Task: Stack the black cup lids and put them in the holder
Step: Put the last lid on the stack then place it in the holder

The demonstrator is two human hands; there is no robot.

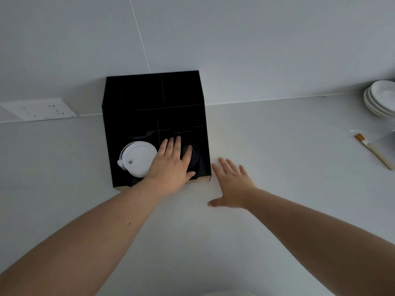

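Note:
A black holder [154, 107] with several compartments stands on the white counter against the wall. Black cup lids [195, 155] sit in its front right compartment, mostly covered by my left hand [171, 165], which lies on top of them with fingers spread and thumb on the near rim. A stack of white lids [136, 159] fills the front left compartment. My right hand [232, 183] rests flat on the counter just right of the holder, fingers apart, holding nothing.
A stack of white plates [380, 98] stands at the far right by the wall. A wooden-handled brush [373, 150] lies on the counter at the right. A white socket panel [40, 110] is on the wall at the left.

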